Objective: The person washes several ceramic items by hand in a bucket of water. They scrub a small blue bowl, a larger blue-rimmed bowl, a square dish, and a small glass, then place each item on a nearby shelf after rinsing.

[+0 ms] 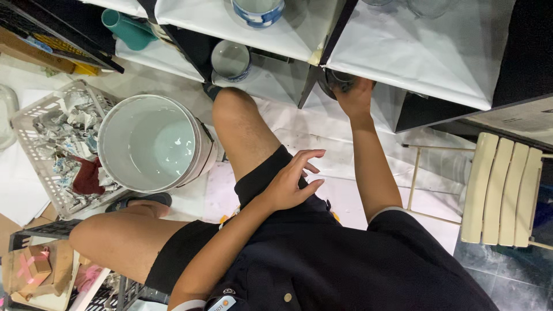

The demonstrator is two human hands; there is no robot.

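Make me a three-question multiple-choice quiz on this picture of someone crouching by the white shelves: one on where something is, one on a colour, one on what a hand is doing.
1. Where is the large white bucket?
A. on the top shelf
B. on the floor beside the person's knee
C. on the folding chair

2. What colour is the mug lying at the upper left?
A. teal
B. red
C. yellow

3. What is the left hand doing?
A. gripping the bucket
B. holding a bowl
C. resting empty on the thigh

Answers: 1 B, the bucket stands on the floor between the plastic basket and the knee. 2 A, its body is plainly teal. 3 C, its fingers lie spread on the dark shorts, while the right hand reaches to a dark round vessel in the low shelf.
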